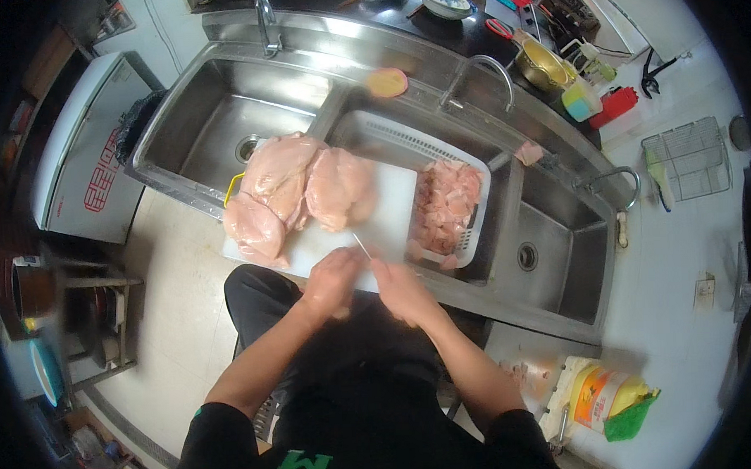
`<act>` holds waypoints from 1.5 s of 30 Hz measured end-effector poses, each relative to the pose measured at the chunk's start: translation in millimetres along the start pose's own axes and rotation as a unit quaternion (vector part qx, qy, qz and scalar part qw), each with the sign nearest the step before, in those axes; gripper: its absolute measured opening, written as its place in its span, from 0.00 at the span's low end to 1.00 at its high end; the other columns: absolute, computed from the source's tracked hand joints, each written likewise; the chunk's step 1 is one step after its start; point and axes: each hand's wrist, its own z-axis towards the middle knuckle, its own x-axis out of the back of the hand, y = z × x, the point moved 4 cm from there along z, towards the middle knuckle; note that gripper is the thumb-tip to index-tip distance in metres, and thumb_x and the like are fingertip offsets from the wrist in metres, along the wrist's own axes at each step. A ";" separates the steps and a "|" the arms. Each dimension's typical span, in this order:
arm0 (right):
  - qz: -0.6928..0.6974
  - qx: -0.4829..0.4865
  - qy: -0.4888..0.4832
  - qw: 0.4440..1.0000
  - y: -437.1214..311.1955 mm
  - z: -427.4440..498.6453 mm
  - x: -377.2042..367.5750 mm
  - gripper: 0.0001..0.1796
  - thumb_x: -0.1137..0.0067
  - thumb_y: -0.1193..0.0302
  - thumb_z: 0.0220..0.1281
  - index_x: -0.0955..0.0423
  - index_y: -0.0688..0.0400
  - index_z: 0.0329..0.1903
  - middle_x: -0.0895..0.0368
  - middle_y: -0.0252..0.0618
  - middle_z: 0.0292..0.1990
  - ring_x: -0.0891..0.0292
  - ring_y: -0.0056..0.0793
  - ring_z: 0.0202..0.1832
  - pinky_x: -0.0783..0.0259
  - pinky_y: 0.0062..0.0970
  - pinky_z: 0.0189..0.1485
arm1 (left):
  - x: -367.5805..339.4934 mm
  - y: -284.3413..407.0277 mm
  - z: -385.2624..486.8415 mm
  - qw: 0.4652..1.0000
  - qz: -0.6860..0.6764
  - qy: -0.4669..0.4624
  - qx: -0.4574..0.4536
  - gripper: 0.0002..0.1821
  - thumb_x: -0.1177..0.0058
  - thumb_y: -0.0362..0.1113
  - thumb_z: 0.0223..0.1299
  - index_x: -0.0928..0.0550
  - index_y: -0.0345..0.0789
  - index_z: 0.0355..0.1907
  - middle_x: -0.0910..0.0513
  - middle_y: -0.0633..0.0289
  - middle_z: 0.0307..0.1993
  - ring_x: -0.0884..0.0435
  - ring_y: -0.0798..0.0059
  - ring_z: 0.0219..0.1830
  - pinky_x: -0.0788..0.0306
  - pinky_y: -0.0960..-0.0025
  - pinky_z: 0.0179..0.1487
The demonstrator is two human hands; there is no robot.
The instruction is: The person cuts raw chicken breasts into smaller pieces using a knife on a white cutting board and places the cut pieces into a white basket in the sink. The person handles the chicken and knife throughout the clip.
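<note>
My right hand point(403, 290) grips a knife, its narrow blade point(362, 245) angled up and to the left over the front edge of a white cutting board point(390, 203). Close beside the blade is my left hand point(335, 279), fingers curled and blurred; whether it holds anything is unclear. Several large pieces of raw, skinless chicken breast point(280, 176) are heaped on the board's left half, beyond my hands. To the right of the board, a white plastic basket point(485, 212) in the middle sink contains many small cut pieces of raw meat point(445, 201).
The board bridges the left sink basin point(278, 107) and the middle one. Another basin point(537, 253) lies to the right. Curved taps point(510, 84) rise along the back. A yellow sponge-like pad point(387, 83) rests on the ledge. A yellow-labelled jug point(604, 400) stands low at right.
</note>
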 end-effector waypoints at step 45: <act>0.143 0.101 0.095 0.980 68.3 -79.8 15.9 0.24 0.42 0.62 0.89 0.20 0.68 0.72 0.22 0.26 0.31 0.27 0.16 0.33 0.28 0.23 0.36 | -49.9 -22.7 -42.8 0.673 -0.495 0.125 0.535 0.17 0.32 0.41 0.80 0.16 0.25 0.49 0.10 0.55 0.40 0.11 0.70 0.36 0.15 0.66 0.42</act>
